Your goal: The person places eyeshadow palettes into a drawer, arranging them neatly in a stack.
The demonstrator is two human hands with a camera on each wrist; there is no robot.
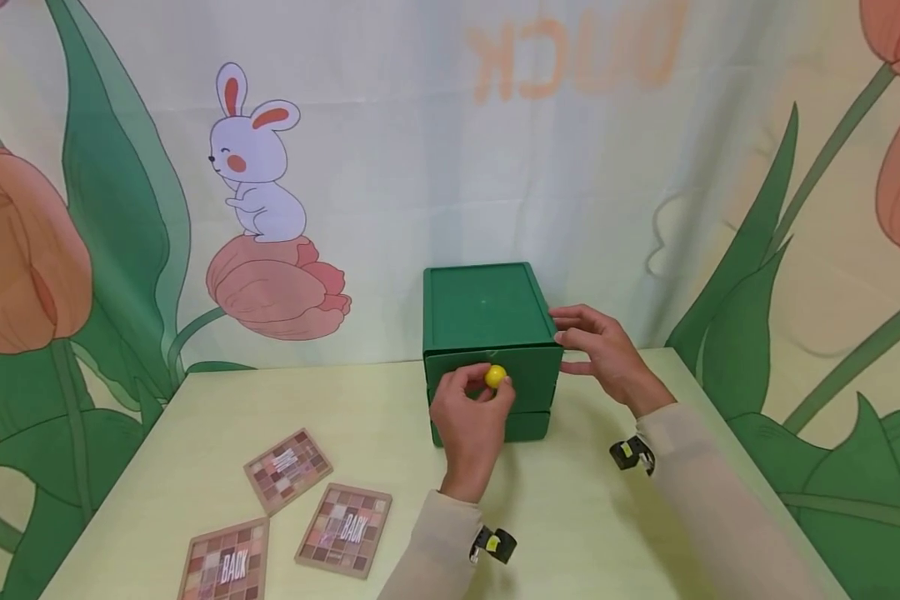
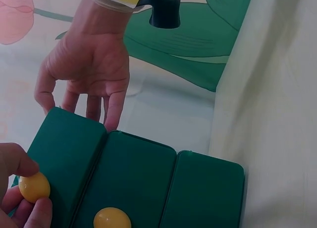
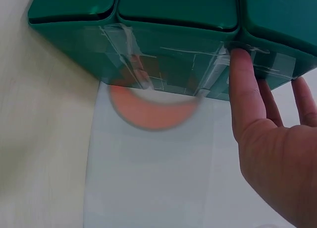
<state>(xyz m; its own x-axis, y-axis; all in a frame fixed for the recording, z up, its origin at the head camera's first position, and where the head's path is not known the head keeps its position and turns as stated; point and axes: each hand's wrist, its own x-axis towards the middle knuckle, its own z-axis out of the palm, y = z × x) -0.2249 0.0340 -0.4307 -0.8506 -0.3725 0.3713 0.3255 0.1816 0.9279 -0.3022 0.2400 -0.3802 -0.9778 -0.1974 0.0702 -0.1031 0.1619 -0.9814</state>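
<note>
A green drawer cabinet [image 1: 487, 308] stands at the back of the table, its three stacked drawers showing in the left wrist view. My left hand [image 1: 471, 421] is in front of it, pinching the round yellow knob [image 1: 496, 376] of the top drawer [image 2: 69, 143] between thumb and fingers. Below that, the middle drawer [image 2: 131, 173] has its own yellow knob [image 2: 113, 219]. At the cabinet's right side, my right hand [image 1: 600, 354] rests its extended fingertips against the wall near the top. Clear tape [image 3: 213, 69] runs along that side wall.
Several palettes with coloured squares lie at the table's front left, among them one palette [image 1: 288, 469] at the back and another palette [image 1: 343, 530] nearer the middle. Behind the cabinet hangs a printed curtain [image 1: 390, 167] with a rabbit and tulips.
</note>
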